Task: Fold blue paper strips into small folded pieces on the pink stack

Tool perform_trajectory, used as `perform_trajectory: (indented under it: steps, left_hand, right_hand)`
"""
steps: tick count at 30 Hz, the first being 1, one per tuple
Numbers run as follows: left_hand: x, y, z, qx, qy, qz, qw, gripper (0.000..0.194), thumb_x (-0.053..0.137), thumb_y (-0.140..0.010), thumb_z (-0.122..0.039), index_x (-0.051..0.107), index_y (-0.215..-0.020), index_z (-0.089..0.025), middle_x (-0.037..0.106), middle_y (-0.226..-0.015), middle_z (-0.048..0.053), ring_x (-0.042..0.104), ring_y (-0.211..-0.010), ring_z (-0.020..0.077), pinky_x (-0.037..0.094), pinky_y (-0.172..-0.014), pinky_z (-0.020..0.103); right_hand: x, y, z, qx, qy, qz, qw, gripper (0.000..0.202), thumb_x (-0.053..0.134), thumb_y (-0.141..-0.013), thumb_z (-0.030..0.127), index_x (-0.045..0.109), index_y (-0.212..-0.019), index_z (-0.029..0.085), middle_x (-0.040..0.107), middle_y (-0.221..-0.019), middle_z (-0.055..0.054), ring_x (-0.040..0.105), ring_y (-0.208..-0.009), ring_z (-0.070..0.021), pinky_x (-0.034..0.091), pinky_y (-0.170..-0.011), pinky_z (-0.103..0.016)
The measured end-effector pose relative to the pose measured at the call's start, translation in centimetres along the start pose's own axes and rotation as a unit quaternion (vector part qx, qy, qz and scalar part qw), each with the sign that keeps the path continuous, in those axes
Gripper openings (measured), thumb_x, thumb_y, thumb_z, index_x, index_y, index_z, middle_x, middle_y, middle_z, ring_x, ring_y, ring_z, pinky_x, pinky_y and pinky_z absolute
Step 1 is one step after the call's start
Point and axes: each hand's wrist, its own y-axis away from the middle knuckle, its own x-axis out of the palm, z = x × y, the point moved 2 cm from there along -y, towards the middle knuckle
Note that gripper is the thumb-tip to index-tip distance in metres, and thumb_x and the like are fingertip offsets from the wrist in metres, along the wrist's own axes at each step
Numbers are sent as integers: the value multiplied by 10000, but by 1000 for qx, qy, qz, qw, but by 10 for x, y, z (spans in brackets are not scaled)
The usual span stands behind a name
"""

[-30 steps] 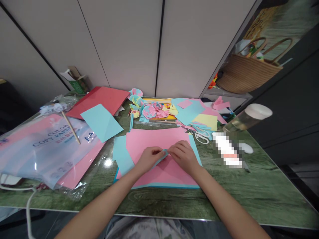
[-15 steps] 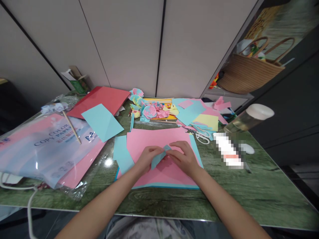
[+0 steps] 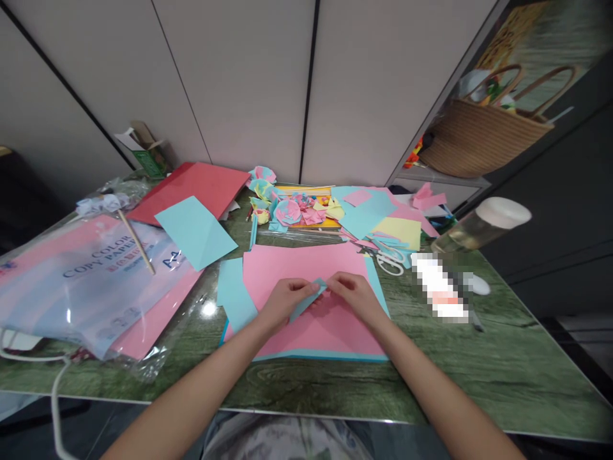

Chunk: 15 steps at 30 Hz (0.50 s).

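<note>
A small folded blue paper [image 3: 306, 301] is held over the pink sheet [image 3: 306, 335] at the middle of the table. My left hand [image 3: 283, 301] pinches it from the left, thumb on top. At its upper right corner, my right hand [image 3: 357, 295] has its fingertips closed on the paper's edge. The pink sheet lies on blue sheets, whose corner [image 3: 234, 287] shows on the left.
Behind are paper flowers [image 3: 288, 213], loose sheets [image 3: 366, 214] and white-handled scissors [image 3: 391, 262]. A bottle [image 3: 479, 223] stands right. To the left lie a bagged paper pack [image 3: 110, 275], a blue sheet [image 3: 196, 233] and a red folder [image 3: 191, 185].
The fingers of my right hand have curled in closer around the paper's corner. The blue paper now looks narrower and tilted more edge-on.
</note>
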Motion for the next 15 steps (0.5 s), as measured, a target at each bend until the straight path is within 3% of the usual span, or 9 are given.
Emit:
perform_trajectory:
  steps: [6, 15]
  left_hand:
    - [0, -1, 2, 16, -19, 7, 1000, 317, 596, -661, -419, 647, -693, -108, 632, -646, 52, 531, -551, 118, 389, -506, 217]
    - [-2, 0, 1, 8, -45, 5, 999, 309, 593, -657, -423, 646, -690, -121, 631, -635, 39, 518, -531, 112, 377, -498, 216]
  right_hand:
    - [0, 0, -2, 51, -37, 8, 998, 255, 579, -676, 382, 596, -616, 135, 558, -576, -1, 471, -548, -102, 371, -521, -221]
    - [0, -1, -4, 67, -53, 19, 996, 208, 595, -659, 336, 621, -619, 134, 578, -579, -4, 480, -549, -100, 369, -532, -220]
